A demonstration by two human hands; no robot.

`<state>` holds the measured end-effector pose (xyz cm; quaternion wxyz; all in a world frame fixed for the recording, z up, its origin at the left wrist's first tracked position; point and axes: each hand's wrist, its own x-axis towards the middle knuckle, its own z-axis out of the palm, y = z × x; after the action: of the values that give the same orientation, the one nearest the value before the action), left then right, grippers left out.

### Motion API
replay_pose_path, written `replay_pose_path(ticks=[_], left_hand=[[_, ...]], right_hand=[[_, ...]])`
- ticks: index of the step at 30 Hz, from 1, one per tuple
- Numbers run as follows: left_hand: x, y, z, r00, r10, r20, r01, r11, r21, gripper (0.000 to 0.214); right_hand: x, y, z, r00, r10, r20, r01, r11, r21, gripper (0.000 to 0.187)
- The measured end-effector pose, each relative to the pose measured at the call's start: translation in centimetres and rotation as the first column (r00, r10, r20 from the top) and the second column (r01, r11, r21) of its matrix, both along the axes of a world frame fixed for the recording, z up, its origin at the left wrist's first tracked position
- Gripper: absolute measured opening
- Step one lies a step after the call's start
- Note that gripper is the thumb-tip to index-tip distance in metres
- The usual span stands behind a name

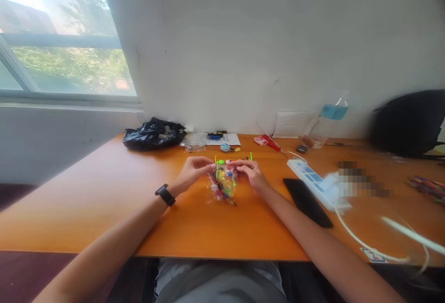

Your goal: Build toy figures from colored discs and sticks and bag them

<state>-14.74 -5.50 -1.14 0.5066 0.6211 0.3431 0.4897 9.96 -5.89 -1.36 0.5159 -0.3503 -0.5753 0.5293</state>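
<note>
A clear plastic bag (222,186) full of small colourful parts sits over the table in front of me. My left hand (195,171) pinches the bag's upper left edge between thumb and fingers; a dark watch band circles that wrist. At the upper right edge, the fingers of my right hand (253,174) are closed on the same bag. Small green and yellow plastic pieces (221,161) show just beyond the bag, between the two hands. The single parts inside are too small to name.
Along the wall lie a black plastic bag (153,135), a paper sheet (227,139) and a round tin (225,148). To the right are a black phone (308,202), a white power strip (309,180) with cables, a bottle (328,122) and a black backpack (410,122).
</note>
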Motion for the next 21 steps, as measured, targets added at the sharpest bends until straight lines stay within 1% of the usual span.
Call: replay_pose_path(ticks=[2,6,8,11,15,18,21], left_hand=[[0.29,-0.21,0.04,1.000,0.023,0.007,-0.023,1.000,0.019,0.032],[0.75,-0.38,-0.12,0.999,-0.015,0.047,0.014,1.000,0.026,0.034],[0.89,-0.44,-0.14,0.999,-0.017,0.051,0.016,1.000,0.026,0.038],[0.97,-0.58,-0.02,1.000,-0.017,0.000,0.017,0.999,0.037,0.043],[0.98,-0.68,-0.01,0.998,-0.033,-0.057,0.036,0.999,0.040,0.037],[0.96,-0.53,-0.24,0.998,-0.037,-0.046,0.037,0.999,0.019,0.033],[0.81,-0.26,-0.36,0.998,-0.042,-0.035,0.042,0.999,-0.016,0.033]], right_hand=[[-0.25,-0.24,0.10,1.000,0.015,0.010,-0.015,1.000,0.009,0.031],[-0.76,-0.53,0.01,0.996,0.005,0.088,-0.010,0.998,0.061,0.041],[-0.87,-0.50,-0.22,0.993,0.011,0.120,-0.021,0.996,0.084,0.041],[-0.85,-0.35,-0.53,0.986,0.014,0.166,-0.032,0.994,0.106,0.038],[-0.75,-0.18,-0.68,0.976,-0.004,0.216,-0.025,0.991,0.130,0.036],[-0.69,-0.03,-0.75,0.972,-0.018,0.233,-0.017,0.989,0.146,0.036],[-0.49,0.17,-0.86,0.970,0.006,0.244,-0.043,0.989,0.144,0.035]])
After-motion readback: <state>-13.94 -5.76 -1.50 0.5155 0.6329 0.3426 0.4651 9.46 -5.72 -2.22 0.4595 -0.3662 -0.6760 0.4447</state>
